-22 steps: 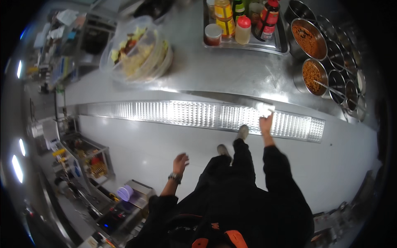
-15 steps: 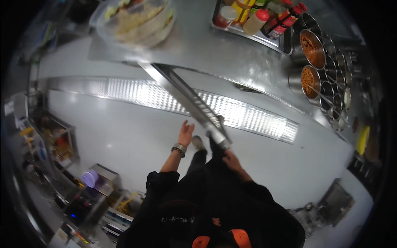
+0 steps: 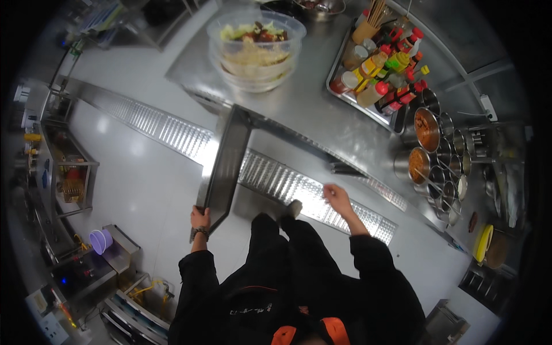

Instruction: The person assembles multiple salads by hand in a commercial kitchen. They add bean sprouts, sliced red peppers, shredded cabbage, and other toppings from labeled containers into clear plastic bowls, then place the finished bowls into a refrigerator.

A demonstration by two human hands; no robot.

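Left grip [image 3: 200,218] clasping steel door [image 3: 231,164], cannot tell right grip's [image 3: 330,192] state, clear bowl [image 3: 297,37] of greens [image 3: 237,32], pot [image 3: 402,164] of reddish seasoning [image 3: 418,164]

L hand [image 3: 200,218] gripping, L arm [image 3: 198,269] fwd, R hand [image 3: 339,201] raised fwd, fingers [image 3: 330,192] loosely bent

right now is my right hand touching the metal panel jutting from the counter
Apart. The head view shows your right hand out to the right of the metal panel, with the ridged floor strip visible between them.
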